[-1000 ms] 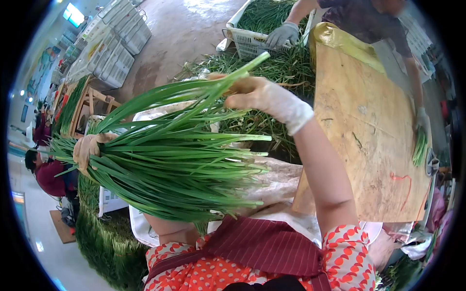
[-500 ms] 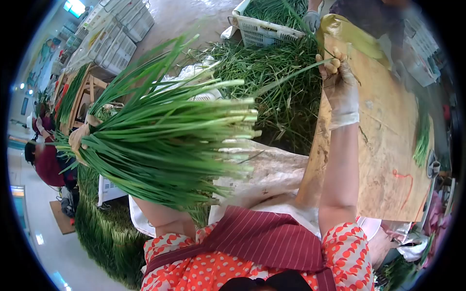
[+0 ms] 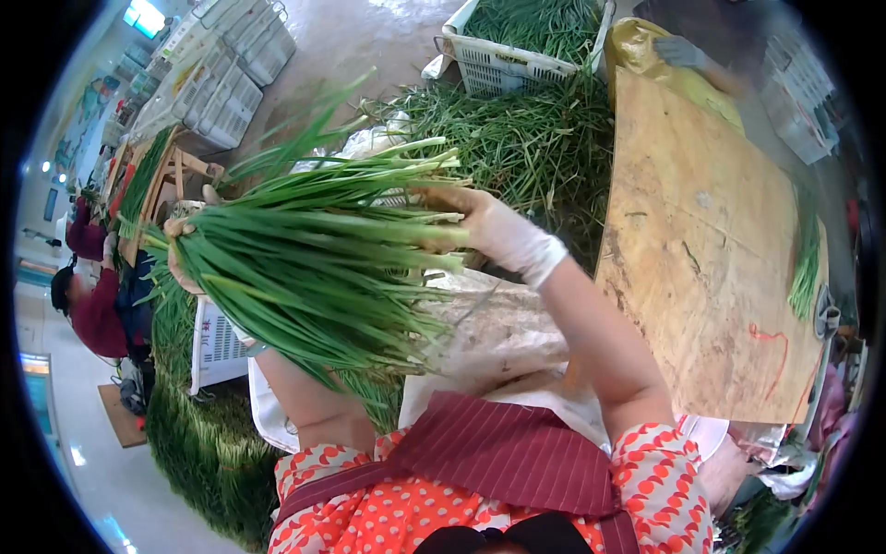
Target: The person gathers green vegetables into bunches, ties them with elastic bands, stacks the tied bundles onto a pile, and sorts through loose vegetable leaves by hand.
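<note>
A large bunch of green garlic chives (image 3: 323, 249) spreads out in front of me, its pale cut ends pointing right. My left hand (image 3: 182, 249) is closed around the leafy side of the bunch at the left, and chives hide most of that hand and wrist. At the pale ends is my right hand (image 3: 498, 229), in a thin whitish glove. Its fingers stretch leftward among the stalk ends, partly hidden by them, and I see no separate stalk held in it.
A wooden board (image 3: 701, 240) lies at the right, with a small chive bundle (image 3: 806, 263) and red string (image 3: 771, 346). Loose chives (image 3: 517, 157) heap ahead, before a white crate (image 3: 512, 69). A co-worker's gloved hand (image 3: 681, 52) rests on yellow plastic (image 3: 637, 42). Other people (image 3: 97, 309) work left.
My right hand has come left from above the board to the stalk ends; the single leaf it held no longer shows there. The co-worker's gloved hand has moved right, from the crate onto yellow plastic.
</note>
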The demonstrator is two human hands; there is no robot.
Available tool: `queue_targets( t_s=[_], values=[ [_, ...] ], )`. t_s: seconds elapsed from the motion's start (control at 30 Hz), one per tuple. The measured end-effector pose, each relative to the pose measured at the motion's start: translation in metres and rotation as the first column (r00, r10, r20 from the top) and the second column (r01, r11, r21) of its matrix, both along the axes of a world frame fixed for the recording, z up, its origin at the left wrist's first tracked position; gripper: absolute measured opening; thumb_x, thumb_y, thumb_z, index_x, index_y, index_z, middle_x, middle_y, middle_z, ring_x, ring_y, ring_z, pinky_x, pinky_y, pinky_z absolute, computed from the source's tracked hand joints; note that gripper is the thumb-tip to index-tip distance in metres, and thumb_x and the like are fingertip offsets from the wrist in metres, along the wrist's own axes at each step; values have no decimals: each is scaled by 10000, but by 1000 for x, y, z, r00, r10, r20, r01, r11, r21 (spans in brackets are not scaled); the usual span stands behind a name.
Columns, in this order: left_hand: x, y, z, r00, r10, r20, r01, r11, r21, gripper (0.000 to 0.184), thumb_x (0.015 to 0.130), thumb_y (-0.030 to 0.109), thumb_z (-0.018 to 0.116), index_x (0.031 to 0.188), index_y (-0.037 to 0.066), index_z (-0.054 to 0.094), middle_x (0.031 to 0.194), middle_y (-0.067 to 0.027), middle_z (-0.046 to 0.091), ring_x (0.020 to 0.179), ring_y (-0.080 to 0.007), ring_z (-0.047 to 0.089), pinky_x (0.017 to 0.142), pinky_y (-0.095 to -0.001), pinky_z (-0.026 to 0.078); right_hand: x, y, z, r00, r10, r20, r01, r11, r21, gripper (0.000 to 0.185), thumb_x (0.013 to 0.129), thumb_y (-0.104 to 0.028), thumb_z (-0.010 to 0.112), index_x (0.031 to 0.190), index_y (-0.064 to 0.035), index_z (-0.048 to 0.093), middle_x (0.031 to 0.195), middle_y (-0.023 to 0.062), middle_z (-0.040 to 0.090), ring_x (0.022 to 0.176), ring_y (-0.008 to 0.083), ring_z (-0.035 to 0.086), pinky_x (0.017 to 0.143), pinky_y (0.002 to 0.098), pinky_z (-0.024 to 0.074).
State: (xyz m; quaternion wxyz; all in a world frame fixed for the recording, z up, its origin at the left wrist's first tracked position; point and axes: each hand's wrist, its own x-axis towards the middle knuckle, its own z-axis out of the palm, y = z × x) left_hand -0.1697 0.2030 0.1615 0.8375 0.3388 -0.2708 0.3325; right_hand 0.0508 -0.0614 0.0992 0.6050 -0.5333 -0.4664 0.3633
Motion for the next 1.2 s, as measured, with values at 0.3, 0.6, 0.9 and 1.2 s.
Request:
queue_targets(
  t_s=[0.3,0.6,0.9,1.2],
  values=[
    [14,-26,23,878,258,-403,-278,961,9,219,818,157,507,1017,66,515,974,-53,562,956,-211,529,923,-406,409,28,-10,67,737,36,-675,42,994,100,203,877,-185,600,1006,-30,586,912,66,645,760,117,630,650,222,522],
    [13,-25,42,965,168,-203,-169,985,10,232,752,119,579,975,114,518,981,25,584,963,-206,526,980,-406,361,40,-61,51,971,-9,-240,-41,978,-204,306,848,-181,630,1051,38,566,958,109,637,895,159,624,807,266,505],
    [7,-14,29,985,46,-167,-66,991,-118,257,781,81,532,1037,100,531,1011,17,588,1033,-140,544,1074,-439,280,102,-111,42,834,-499,-237,511,859,-12,501,825,-353,643,1194,-34,530,1173,160,561,1139,253,522,981,350,411],
    [31,-51,40,946,120,-301,-132,991,-20,232,827,205,521,1025,105,588,1002,-92,617,1052,-269,547,1006,-470,360,15,-19,37,984,-123,129,134,988,-81,501,762,-221,737,1179,-10,557,1158,127,588,1000,189,570,880,314,465]
  ],
)
